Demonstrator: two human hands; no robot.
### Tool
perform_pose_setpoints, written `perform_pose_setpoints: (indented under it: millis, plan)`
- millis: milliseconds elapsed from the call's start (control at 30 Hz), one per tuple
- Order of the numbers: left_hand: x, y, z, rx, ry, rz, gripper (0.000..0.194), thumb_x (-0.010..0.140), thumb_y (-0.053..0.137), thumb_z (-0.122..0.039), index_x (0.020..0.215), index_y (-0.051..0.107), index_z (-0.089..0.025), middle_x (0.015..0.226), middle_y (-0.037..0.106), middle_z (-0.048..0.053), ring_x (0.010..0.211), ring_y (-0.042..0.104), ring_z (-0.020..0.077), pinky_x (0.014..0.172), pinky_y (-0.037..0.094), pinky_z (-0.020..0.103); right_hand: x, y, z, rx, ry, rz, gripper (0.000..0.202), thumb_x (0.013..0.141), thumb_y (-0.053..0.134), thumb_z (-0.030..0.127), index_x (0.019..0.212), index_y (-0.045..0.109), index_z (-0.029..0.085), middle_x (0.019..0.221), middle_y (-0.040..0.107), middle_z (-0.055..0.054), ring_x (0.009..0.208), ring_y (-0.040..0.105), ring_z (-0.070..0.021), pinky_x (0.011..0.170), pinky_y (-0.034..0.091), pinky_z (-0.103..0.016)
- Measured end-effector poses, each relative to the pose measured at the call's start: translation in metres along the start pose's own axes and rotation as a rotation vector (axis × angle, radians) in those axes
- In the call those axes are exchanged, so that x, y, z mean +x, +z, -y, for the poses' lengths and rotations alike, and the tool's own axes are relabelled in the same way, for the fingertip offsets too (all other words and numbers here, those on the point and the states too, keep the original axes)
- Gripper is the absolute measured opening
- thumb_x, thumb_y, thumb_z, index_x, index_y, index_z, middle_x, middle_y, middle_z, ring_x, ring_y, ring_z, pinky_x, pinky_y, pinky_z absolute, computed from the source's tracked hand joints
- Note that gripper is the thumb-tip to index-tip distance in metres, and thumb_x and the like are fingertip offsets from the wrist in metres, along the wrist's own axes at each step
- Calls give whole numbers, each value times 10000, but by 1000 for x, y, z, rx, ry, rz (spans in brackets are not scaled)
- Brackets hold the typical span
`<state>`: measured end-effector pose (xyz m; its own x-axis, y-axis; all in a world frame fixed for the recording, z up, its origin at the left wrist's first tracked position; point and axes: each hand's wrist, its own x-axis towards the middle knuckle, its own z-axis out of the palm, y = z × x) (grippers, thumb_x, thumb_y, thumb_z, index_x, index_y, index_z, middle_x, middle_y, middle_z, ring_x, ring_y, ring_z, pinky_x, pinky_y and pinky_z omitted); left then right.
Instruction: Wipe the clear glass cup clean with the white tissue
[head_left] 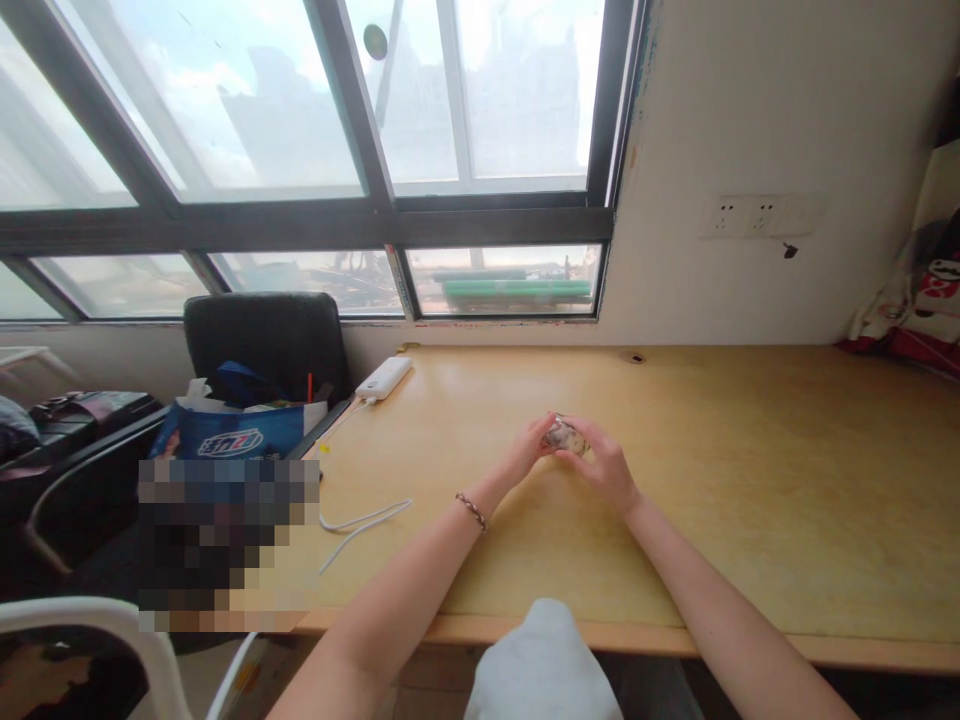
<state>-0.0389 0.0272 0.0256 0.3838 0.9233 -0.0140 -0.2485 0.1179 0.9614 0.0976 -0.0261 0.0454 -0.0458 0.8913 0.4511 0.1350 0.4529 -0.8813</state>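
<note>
A small crinkled object [564, 434], shiny and mottled in brown and pale tones, sits between both hands just above the middle of the tabletop [750, 480]; what it is cannot be told at this size. The left hand [529, 448] closes on its left end with fingertips pinched around it, and a beaded bracelet [472, 510] circles that wrist. The right hand [606, 468] grasps the right end, fingers curled over the top, so the two hands meet around the object with both forearms reaching in from the near edge.

The tabletop is pale yellow wood and runs along under a wide window [300, 150] with dark frames. Well to the left of the hands, near the back edge, lies a white power bank [383, 378], and a white cable [360, 525] loops across the left part of the surface. Beyond the left end stands a black office chair [262, 340] with a blue printed bag [232, 432] in front of it. On the wall at the right are white wall sockets [757, 215]. A pale rounded shape, cloth by the look of it [544, 665], shows at the bottom edge between the arms.
</note>
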Motion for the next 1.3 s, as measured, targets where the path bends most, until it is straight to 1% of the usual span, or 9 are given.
perform_pose_setpoints:
  millis: [100, 167, 267, 367, 600, 733, 833, 1067, 1300]
  plan:
    - [-4, 4, -1, -75, 127, -21, 429, 693, 535, -468, 880, 594, -86, 870, 623, 107, 780, 576, 171, 734, 440, 287, 4, 5, -11, 93, 38, -80, 565, 546, 717, 267, 1077, 523, 265, 1217, 463, -23, 1170, 355, -219, 995, 261, -365]
    - [-4, 5, 0, -145, 182, 4, 401, 704, 538, -442, 873, 608, -85, 861, 626, 106, 773, 574, 170, 737, 433, 289, 7, 8, -20, 247, 126, -62, 686, 517, 736, 281, 1141, 455, 231, 1203, 473, -61, 1135, 400, -239, 951, 321, -395]
    - [-4, 6, 2, -182, 239, 20, 351, 724, 533, -410, 860, 624, -99, 848, 629, 89, 755, 568, 155, 717, 424, 271, 9, 9, -23, 445, 178, 83, 576, 580, 702, 287, 1100, 471, 196, 1127, 531, -85, 1045, 484, -238, 910, 363, -404]
    - [-4, 5, 2, -99, 276, -4, 355, 752, 496, -412, 869, 627, -104, 834, 626, 77, 746, 558, 147, 699, 416, 260, 10, 8, -19, 486, 140, 90, 491, 620, 675, 260, 1068, 481, 203, 1113, 539, -74, 1039, 487, -221, 917, 357, -393]
    - [-11, 9, -6, 260, 447, -129, 312, 785, 468, -340, 1011, 583, -158, 995, 606, 53, 924, 526, 177, 846, 373, 290, 12, 4, -23, 83, -57, -219, 743, 503, 738, 282, 1155, 388, 213, 1157, 484, -73, 1071, 450, -225, 934, 341, -398]
    - [-16, 19, -2, 365, 532, -212, 315, 819, 409, -308, 1074, 544, -180, 1096, 565, 46, 1036, 484, 181, 928, 330, 308, 8, 2, -17, -313, -183, -294, 741, 548, 701, 305, 1199, 360, 214, 1215, 431, -85, 1101, 415, -227, 949, 323, -392]
    - [-21, 27, 3, 421, 569, -233, 336, 836, 374, -294, 1130, 500, -194, 1148, 533, 41, 1085, 455, 176, 959, 311, 316, 7, 0, -16, -433, -191, -347, 742, 563, 685, 334, 1209, 346, 198, 1196, 446, -102, 1078, 435, -231, 920, 352, -382]
    - [-32, 40, 21, 680, 665, -73, 422, 853, 321, -263, 1265, 336, -176, 1280, 400, 88, 1188, 351, 192, 1008, 269, 366, 15, -14, -32, -532, -50, -539, 726, 552, 666, 375, 1180, 379, 154, 1130, 497, -133, 1026, 475, -253, 873, 377, -388]
    - [-34, 40, 16, 1033, 813, 97, 524, 850, 302, -242, 1335, 122, -155, 1383, 176, 123, 1267, 169, 230, 1025, 222, 431, 16, -18, -33, -550, 45, -521, 705, 546, 650, 415, 1160, 420, 157, 1076, 545, -126, 956, 526, -252, 810, 420, -371]
